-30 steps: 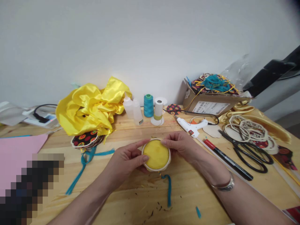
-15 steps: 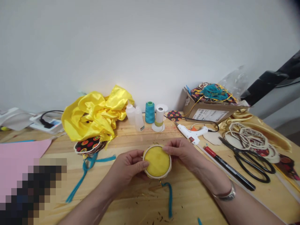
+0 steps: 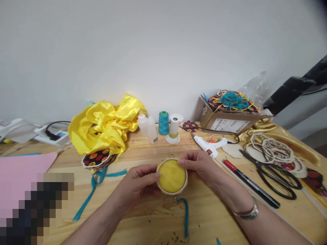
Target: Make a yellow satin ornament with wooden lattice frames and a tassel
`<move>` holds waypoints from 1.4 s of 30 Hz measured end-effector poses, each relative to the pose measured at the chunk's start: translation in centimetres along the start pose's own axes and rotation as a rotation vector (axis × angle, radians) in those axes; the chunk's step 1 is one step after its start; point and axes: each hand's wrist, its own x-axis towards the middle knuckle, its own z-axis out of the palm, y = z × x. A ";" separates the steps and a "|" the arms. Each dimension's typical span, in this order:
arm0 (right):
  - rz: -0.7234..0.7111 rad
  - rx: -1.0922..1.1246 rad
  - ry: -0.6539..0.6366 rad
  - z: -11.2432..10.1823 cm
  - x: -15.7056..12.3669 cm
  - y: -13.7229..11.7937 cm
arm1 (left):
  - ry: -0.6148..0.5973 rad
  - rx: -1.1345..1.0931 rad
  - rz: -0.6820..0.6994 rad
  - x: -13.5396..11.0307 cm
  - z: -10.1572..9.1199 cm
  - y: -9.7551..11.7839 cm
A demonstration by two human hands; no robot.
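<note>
Between my hands is a round ornament with a yellow fabric face and a pale wooden rim. My left hand pinches its left edge, the thumb lying on the front and the fingers behind, partly hidden. At the upper right edge, my right hand grips it between thumb and fingers. From the ornament's bottom hangs a teal tassel, trailing over the wooden table. A silver bracelet circles my right wrist.
Yellow satin lies by stacked patterned ornaments. Behind stand clear bottles, teal thread and a white spool. To the right are a glue gun, marker, scissors, wooden cutouts and a filled cardboard box.
Both hands keep their hold on the ornament, and it stays in nearly the same place. The whole view has shifted very slightly.
</note>
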 end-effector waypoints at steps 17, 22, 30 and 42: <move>0.000 -0.026 0.002 0.0 -0.2 -0.4 | 0.108 0.230 0.186 -0.1 0.5 -0.1; -0.009 -0.058 -0.008 0.0 -0.1 -0.3 | 0.113 0.193 0.189 -0.2 0.3 -0.3; -0.027 -0.097 -0.027 0.0 0.0 0.0 | 0.079 0.241 0.200 -0.4 0.5 0.3; -0.048 -0.082 -0.007 -0.5 0.2 -0.2 | 0.002 0.112 0.134 -0.1 -0.2 -0.1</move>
